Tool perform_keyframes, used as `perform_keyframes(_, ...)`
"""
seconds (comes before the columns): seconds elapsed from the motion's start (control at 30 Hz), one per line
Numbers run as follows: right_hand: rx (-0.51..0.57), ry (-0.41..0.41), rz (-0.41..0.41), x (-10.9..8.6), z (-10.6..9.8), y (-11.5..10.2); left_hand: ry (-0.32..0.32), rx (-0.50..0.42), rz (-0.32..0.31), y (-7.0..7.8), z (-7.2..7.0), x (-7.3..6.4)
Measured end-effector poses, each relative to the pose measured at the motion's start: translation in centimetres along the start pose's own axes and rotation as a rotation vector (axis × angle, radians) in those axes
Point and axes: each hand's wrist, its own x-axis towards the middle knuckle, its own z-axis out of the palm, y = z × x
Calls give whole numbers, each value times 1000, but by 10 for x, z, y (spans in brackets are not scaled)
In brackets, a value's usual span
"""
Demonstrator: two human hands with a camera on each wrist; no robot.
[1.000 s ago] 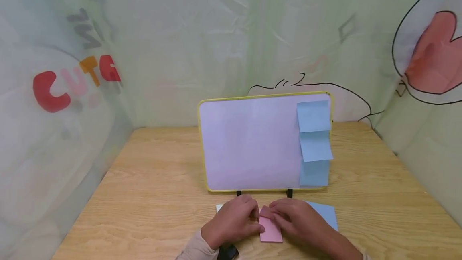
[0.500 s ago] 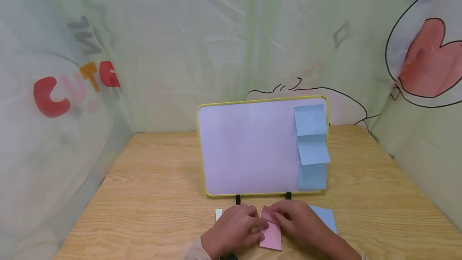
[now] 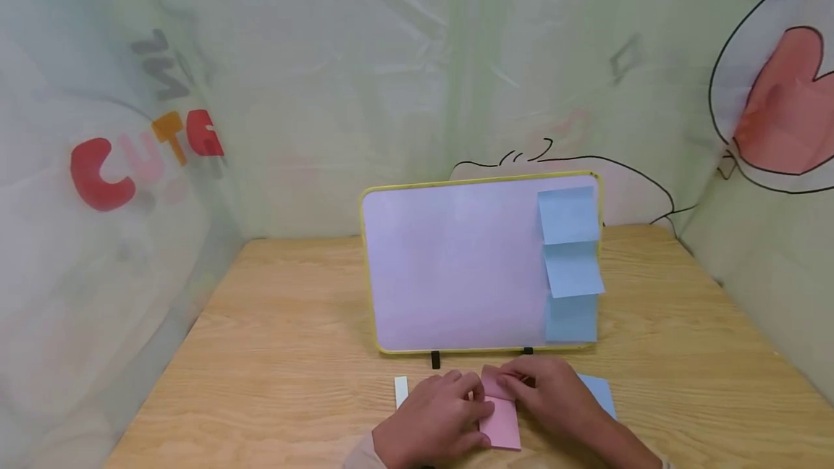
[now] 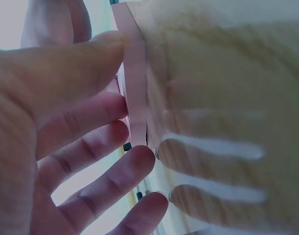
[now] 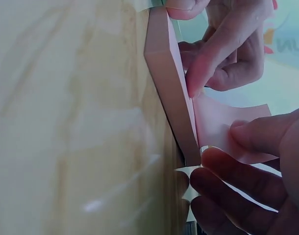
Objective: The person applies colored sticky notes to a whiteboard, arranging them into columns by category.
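Note:
A pink sticky note pad (image 3: 500, 427) lies on the table in front of the whiteboard, its thick edge plain in the right wrist view. My left hand (image 3: 435, 415) holds it from the left, index fingertip pressing on its face and thumb (image 4: 98, 58) at its near edge. The other left fingers are spread alongside. At the pad's far end, my right hand (image 3: 554, 393) pinches the top pink sheet (image 5: 220, 125) between thumb and index finger. That sheet is bent up from the pad and curls at its free end, while its other end still meets the pad.
Behind the hands stands a yellow-framed whiteboard (image 3: 456, 266) on black feet (image 3: 435, 360). Three blue sticky notes (image 3: 573, 270) run down its right side. A white strip (image 3: 400, 389) lies left of my hands, and a blue paper piece (image 3: 599, 393) is partly hidden behind my right forearm.
The pinched sheet has lifted further from the pad. Both hands and the pad have shifted slightly to the right and nearer me. A dark object under the left wrist is now almost hidden.

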Motion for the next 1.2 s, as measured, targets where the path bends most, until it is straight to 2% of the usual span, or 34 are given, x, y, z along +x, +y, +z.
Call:
perform_keyframes(0.37, 69, 32, 95, 0, -1, 4, 50, 59, -3, 3, 2, 1)
perform_keyframes(0.73, 66, 66, 187, 1, -1, 1, 6, 9, -53, 3, 0, 1)
perform_keyframes(1.03, 21, 99, 247, 1, -4, 1, 18, 1, -43, 3, 2, 0)
perform_keyframes(1.2, 42, 159, 272, 1, -9, 1, 30, 14, -43, 2, 2, 0)
